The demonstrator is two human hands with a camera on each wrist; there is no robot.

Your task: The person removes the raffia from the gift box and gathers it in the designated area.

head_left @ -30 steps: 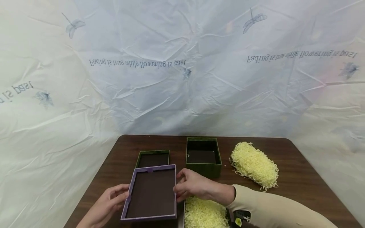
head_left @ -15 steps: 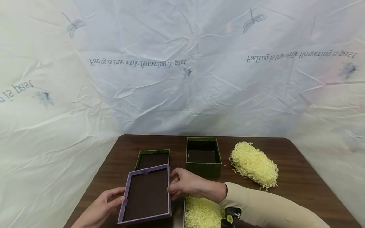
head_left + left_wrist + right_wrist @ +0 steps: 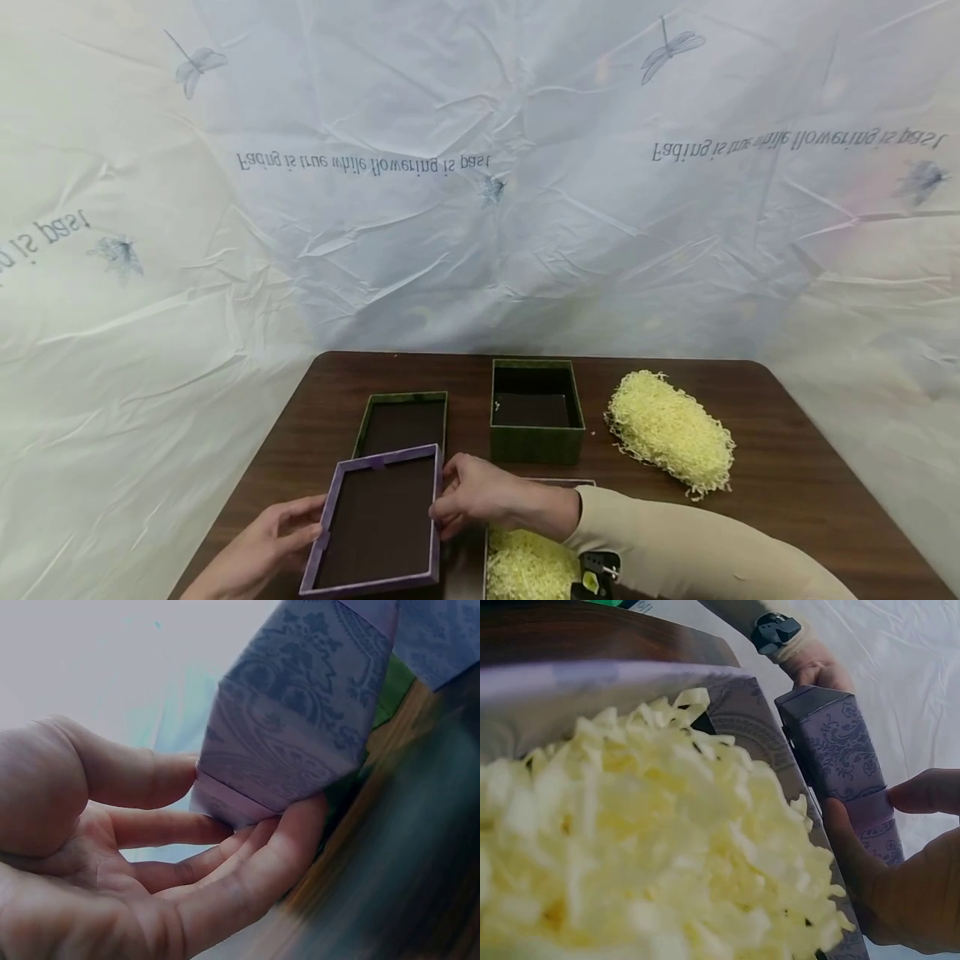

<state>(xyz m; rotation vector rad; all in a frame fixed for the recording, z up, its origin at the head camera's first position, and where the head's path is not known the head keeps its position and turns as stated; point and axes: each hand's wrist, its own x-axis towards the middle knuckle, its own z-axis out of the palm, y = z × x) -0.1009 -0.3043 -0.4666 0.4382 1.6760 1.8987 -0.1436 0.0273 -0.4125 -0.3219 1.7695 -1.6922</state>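
Note:
A shallow purple box lid (image 3: 381, 525) with a dark inside hangs tilted between both hands above the table's front left. My left hand (image 3: 258, 546) holds its left side; in the left wrist view the thumb touches one edge of the patterned lid (image 3: 285, 727), with fingers beneath. On the other side my right hand (image 3: 480, 492) pinches the lid's edge, and the right wrist view has its thumb and a finger about the side wall. Beside the lid, partly under my right forearm, stands a purple patterned box (image 3: 742, 712) filled with pale yellow shredded paper (image 3: 645, 840).
Behind the purple lid lies a green-edged lid (image 3: 407, 425), partly covered by it. A deep green box (image 3: 536, 442) stands at the back middle of the brown table (image 3: 757, 433). To its right rests a loose heap of yellow shredded paper (image 3: 670, 433).
Both hands have carried the purple lid a little left and towards me, and its tilt has altered slightly. The far rim of the filled box now shows behind my right forearm.

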